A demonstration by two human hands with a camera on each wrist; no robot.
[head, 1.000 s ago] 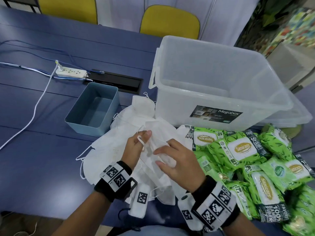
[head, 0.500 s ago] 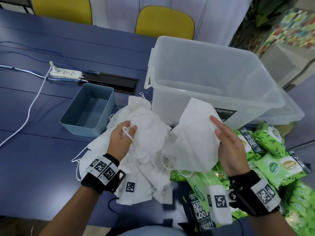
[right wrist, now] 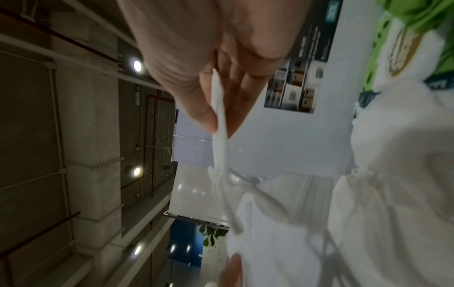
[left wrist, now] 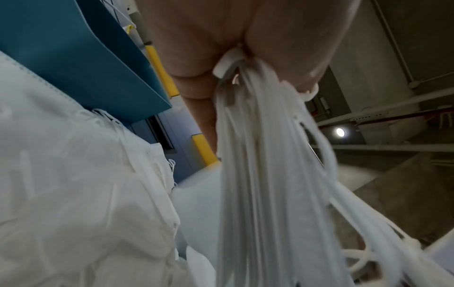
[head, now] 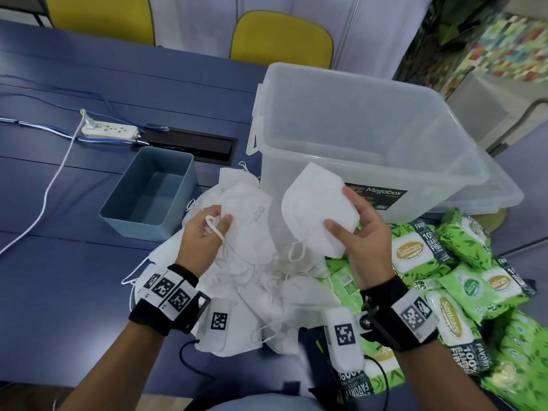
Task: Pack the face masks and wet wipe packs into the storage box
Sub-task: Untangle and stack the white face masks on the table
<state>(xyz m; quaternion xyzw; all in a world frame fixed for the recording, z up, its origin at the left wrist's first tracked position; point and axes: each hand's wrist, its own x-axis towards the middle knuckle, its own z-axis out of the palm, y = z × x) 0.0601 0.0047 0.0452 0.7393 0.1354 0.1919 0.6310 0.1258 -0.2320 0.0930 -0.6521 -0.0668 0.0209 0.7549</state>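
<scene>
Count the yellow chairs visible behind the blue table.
2. One yellow chair back stands at the far left edge of the blue table; the other yellow chair back is behind the clear plastic storage box. More may lie outside the frame.

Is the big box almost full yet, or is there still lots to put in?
Not yet: the storage box looks empty, so nothing is packed. In hand: the right hand holds one face mask in front of the box, and the left hand grips mask ear loops at the mask pile. Left: that pile and all the green wet wipe packs.
</scene>
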